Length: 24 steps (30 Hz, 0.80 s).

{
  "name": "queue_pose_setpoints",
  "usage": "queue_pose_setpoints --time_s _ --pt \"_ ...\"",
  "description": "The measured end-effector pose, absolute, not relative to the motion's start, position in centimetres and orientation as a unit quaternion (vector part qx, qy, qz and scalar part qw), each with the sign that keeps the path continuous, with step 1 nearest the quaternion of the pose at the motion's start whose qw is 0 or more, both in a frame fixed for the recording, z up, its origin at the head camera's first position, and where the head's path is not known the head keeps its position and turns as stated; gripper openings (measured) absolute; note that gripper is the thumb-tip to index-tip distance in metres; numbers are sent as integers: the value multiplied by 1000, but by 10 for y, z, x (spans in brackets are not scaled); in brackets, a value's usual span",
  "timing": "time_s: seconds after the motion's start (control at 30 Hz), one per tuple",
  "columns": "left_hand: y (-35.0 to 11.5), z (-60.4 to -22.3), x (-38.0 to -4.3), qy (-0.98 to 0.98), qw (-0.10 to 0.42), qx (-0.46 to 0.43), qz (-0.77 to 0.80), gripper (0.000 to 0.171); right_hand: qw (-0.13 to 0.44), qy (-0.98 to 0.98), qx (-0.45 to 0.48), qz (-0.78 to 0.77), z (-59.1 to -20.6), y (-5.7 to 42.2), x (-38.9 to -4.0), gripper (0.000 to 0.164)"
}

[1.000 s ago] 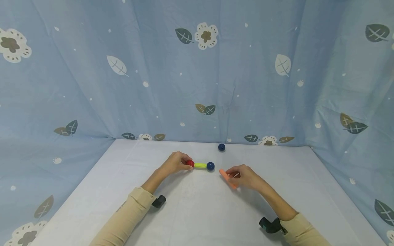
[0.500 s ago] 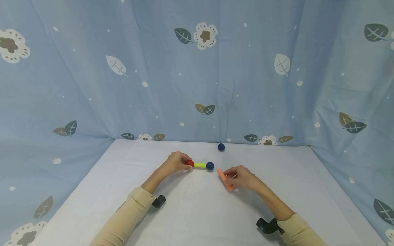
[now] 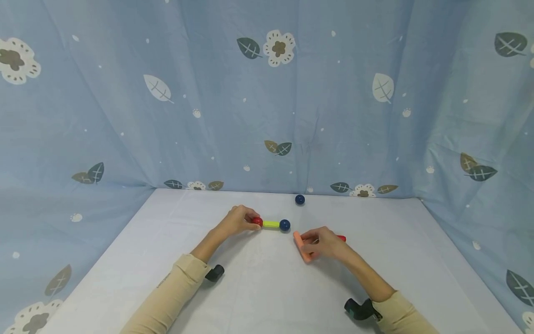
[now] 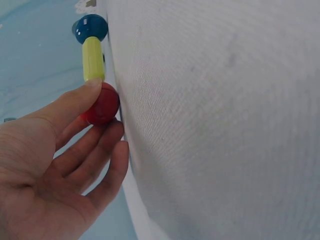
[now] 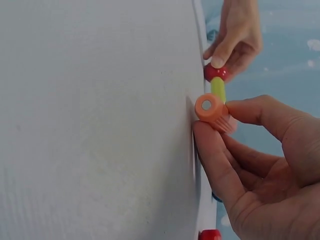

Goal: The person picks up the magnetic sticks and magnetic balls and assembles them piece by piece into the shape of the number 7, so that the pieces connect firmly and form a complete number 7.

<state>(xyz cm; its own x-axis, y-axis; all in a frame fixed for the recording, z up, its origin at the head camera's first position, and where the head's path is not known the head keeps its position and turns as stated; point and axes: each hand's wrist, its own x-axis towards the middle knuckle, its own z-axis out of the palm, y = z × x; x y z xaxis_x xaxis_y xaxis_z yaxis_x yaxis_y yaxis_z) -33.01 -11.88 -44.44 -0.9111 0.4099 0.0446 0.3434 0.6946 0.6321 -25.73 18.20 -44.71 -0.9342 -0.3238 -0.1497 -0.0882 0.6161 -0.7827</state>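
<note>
My left hand (image 3: 238, 221) pinches a red ball (image 4: 106, 106) between thumb and fingers. From that ball a yellow-green rod (image 3: 271, 224) runs right to a dark blue ball (image 3: 285, 225), the three joined in one straight line low at the table. My right hand (image 3: 324, 242) holds an orange magnetic rod (image 3: 302, 247) between thumb and fingertips, slanted, its far end just right of and below the blue ball. A round silvery magnet (image 5: 206, 105) shows in the near end of the orange rod in the right wrist view.
A second dark blue ball (image 3: 300, 199) lies near the table's back edge. Behind my right hand a red rod (image 3: 342, 238) shows partly, the rest hidden by the hand. The white-covered table (image 3: 267, 287) meets a blue patterned curtain (image 3: 333, 93) at the back and sides.
My right hand has shifted slightly left with the orange rod, which has turned steeper, and the red rod now shows behind the hand. My left hand stays in place.
</note>
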Motion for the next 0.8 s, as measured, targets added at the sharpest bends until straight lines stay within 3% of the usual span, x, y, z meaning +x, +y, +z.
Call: queue_pose_setpoints --time_s 0.8 --pt "-119 -445 -330 919 44 216 328 34 157 870 -64 -464 -452 164 -255 44"
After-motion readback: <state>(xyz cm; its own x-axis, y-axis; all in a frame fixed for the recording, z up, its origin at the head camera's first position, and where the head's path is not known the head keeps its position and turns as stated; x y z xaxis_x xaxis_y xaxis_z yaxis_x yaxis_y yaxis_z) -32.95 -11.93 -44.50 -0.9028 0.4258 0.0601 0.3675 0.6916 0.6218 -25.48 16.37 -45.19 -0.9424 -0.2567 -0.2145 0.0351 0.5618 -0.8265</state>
